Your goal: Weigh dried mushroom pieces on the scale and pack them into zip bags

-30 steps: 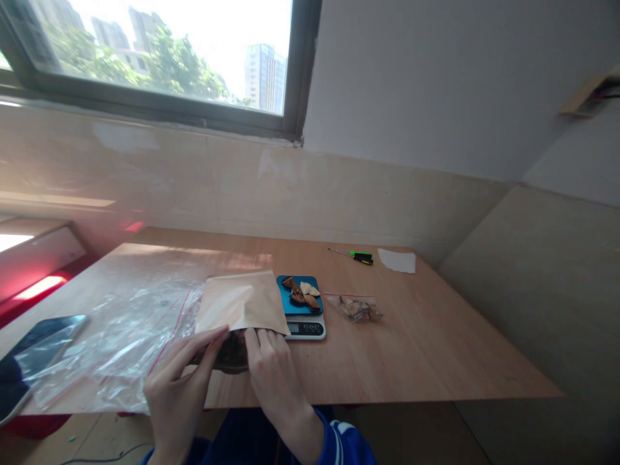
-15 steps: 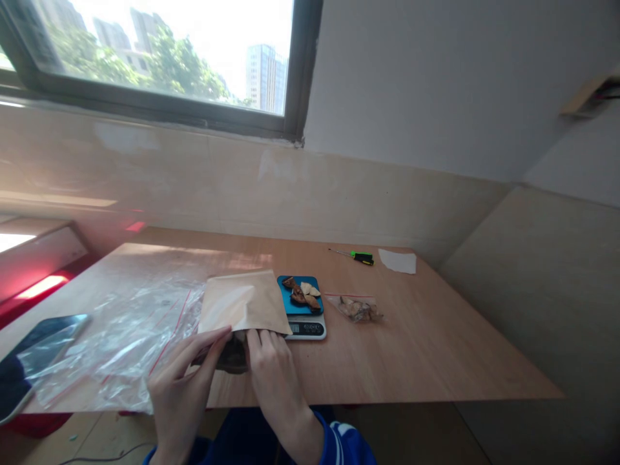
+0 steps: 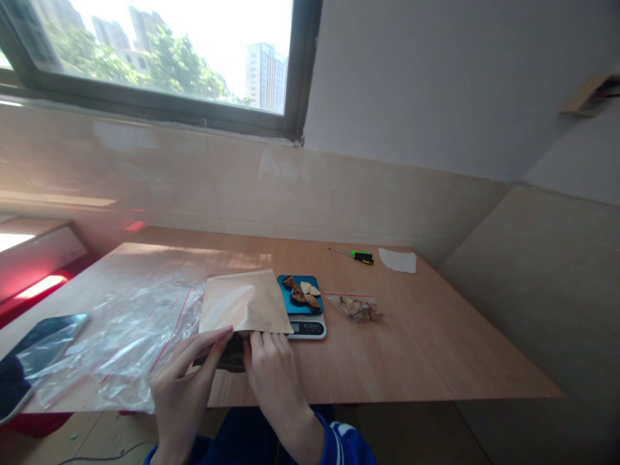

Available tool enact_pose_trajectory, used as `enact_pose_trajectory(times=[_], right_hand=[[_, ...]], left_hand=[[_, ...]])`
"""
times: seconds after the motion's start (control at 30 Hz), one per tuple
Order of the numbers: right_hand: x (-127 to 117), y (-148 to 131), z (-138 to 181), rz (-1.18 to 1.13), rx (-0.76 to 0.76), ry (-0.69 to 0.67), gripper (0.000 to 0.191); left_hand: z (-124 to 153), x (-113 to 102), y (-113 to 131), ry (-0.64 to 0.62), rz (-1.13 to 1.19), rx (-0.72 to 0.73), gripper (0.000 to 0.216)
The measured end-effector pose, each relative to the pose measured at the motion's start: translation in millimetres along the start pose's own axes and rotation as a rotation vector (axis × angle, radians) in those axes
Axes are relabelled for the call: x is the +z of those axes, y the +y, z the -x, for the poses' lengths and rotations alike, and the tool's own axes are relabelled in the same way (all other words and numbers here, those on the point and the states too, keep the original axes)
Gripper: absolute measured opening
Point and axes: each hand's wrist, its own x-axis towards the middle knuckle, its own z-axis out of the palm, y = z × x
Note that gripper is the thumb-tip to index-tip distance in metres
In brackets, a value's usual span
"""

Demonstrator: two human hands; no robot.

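Observation:
A brown paper pouch (image 3: 245, 301) lies on the wooden table (image 3: 411, 349) with its open mouth toward me. My left hand (image 3: 186, 381) pinches the mouth's left edge. My right hand (image 3: 271, 374) has its fingers at the mouth's right side, closed on the pouch's edge. Something dark shows in the opening between the two hands. Just right of the pouch stands a small blue scale (image 3: 303, 309) with several dried brown and pale pieces (image 3: 301, 292) on its platform.
Clear zip bags with red seals (image 3: 121, 329) are spread to the left, by a phone (image 3: 33, 352) at the table's edge. A small clear bag of dried pieces (image 3: 357, 308), a green screwdriver (image 3: 358, 256) and a white paper scrap (image 3: 398, 260) lie to the right.
Both hands shifted slightly toward the pouch's mouth; the pouch and the rest stay where they were.

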Motion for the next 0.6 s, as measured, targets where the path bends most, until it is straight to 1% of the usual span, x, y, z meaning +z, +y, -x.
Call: enact_pose_trajectory(times=[0.13,0.27,0.43,0.6], right_hand=[[-1.6,1.5,0.0,0.006,0.005,-0.012,0.015],[-2.1,1.9,1.8,0.003,0.004,0.012,0.015],[-2.8,-0.7,3.5,-0.005,0.001,0.015,0.018],[-2.6,0.5,3.1,-0.009,-0.029,-0.025,0.012]], left_hand=[[-0.4,-0.1,3.1,-0.003,0.017,0.005,0.011],[-0.7,0.1,5.7,-0.001,0.026,0.023,0.01],[-0.4,-0.2,2.8,-0.003,0.021,0.015,0.01],[-0.6,-0.8,-0.9,-0.003,0.03,-0.004,0.011]])
